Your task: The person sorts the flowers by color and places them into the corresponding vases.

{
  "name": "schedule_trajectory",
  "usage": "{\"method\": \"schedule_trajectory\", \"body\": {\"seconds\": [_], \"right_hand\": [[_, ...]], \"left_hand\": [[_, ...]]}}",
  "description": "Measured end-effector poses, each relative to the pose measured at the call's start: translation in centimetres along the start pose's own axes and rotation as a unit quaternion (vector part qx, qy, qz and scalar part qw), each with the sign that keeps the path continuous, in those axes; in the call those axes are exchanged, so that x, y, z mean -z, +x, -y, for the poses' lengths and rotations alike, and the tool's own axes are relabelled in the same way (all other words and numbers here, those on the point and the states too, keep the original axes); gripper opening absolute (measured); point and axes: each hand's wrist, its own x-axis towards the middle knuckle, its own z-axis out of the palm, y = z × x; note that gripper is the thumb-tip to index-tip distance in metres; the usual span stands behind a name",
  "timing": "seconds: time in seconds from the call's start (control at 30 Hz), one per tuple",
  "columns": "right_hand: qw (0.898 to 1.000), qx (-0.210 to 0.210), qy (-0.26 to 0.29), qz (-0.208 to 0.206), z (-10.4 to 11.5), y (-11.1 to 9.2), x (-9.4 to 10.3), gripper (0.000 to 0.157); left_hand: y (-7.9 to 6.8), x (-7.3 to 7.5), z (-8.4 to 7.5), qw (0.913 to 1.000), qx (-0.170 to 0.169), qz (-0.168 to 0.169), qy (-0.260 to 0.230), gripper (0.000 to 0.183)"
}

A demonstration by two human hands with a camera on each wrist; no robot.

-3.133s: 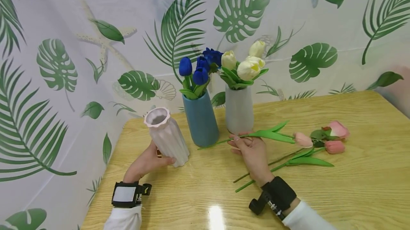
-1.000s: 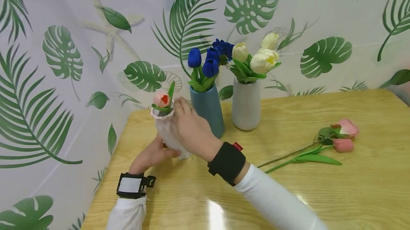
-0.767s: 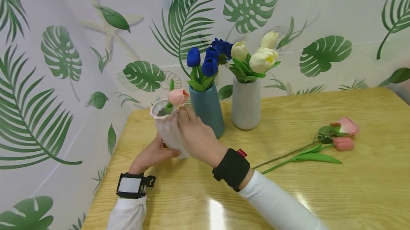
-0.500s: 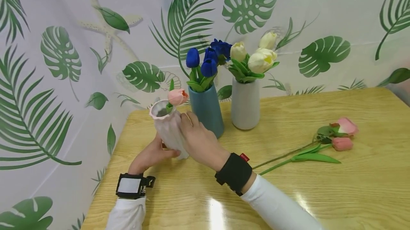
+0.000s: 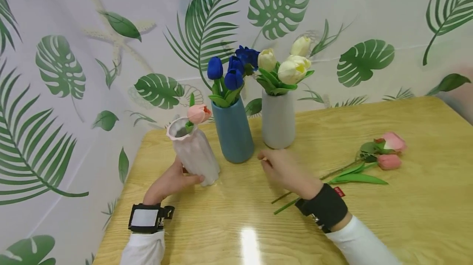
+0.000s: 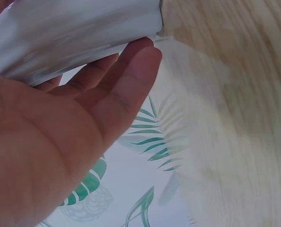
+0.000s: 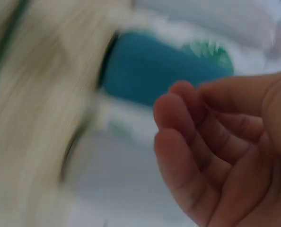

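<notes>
My left hand [image 5: 171, 183] grips the lower part of a pale pink fluted vase [image 5: 197, 154], with the thumb on its near side. In the left wrist view its fingers [image 6: 126, 87] lie along the vase's smooth side. One light pink tulip [image 5: 198, 113] stands in the vase, leaning right over the scalloped rim. My right hand [image 5: 290, 172] is over the table, in front of the white vase. Its fingers are loosely bent with nothing between them in the right wrist view. Beneath it run the stems of a pink rose [image 5: 392, 141] and a darker pink tulip [image 5: 389, 161], lying on the wood.
A blue vase [image 5: 233, 133] with blue flowers [image 5: 234, 78] stands just right of the pink one. Beside it is a white vase [image 5: 278, 123] with cream tulips [image 5: 293, 69]. A leaf-printed cloth [image 5: 148, 43] hangs behind the wooden table [image 5: 221, 224].
My right hand carried the light pink tulip into the pink vase, let go of it and moved back right, above the lying stems. The left hand keeps its hold on the vase.
</notes>
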Motion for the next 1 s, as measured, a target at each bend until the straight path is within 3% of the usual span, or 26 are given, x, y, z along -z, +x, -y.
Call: {"method": "schedule_trajectory", "body": {"seconds": [0.13, 0.27, 0.43, 0.53, 0.7, 0.8, 0.9, 0.93, 1.0], "right_hand": [[0.999, -0.045, -0.019, 0.019, -3.2, -2.5, 2.4, 0.017], [0.997, -0.055, -0.03, 0.051, -4.8, -3.9, 3.8, 0.016], [0.988, -0.068, -0.081, 0.116, -5.8, -4.8, 3.9, 0.018], [0.986, -0.069, -0.097, 0.119, -6.6, -5.0, 3.3, 0.015], [0.991, -0.027, -0.112, 0.074, -7.4, -5.4, 2.6, 0.02], [0.995, -0.027, -0.091, 0.044, -7.1, -5.6, 2.5, 0.015], [0.997, -0.069, -0.018, -0.017, -6.4, -5.5, 2.4, 0.002], [0.995, -0.089, 0.021, -0.042, -6.1, -5.4, 2.3, 0.005], [0.978, -0.133, 0.126, -0.097, -5.5, -5.2, 1.9, 0.014]], "left_hand": [[-0.3, 0.4, 0.2, 0.9998, 0.006, -0.009, 0.014, 0.08], [-1.0, 0.8, 0.4, 0.9993, 0.011, -0.011, 0.035, 0.077], [-1.2, 0.6, 0.6, 0.999, 0.014, -0.014, 0.04, 0.074], [-1.0, 0.5, 0.6, 0.9991, 0.01, -0.012, 0.041, 0.073], [-0.7, 0.3, 0.5, 0.9991, 0.002, -0.004, 0.042, 0.072], [-0.5, 0.1, 0.3, 0.9991, -0.002, 0.003, 0.041, 0.072], [-0.3, -0.1, 0.0, 0.9992, -0.006, 0.006, 0.038, 0.075], [-0.3, -0.1, 0.0, 0.9993, -0.006, 0.006, 0.037, 0.075], [-0.2, -0.1, 0.0, 0.9993, -0.007, 0.007, 0.035, 0.077]]}}
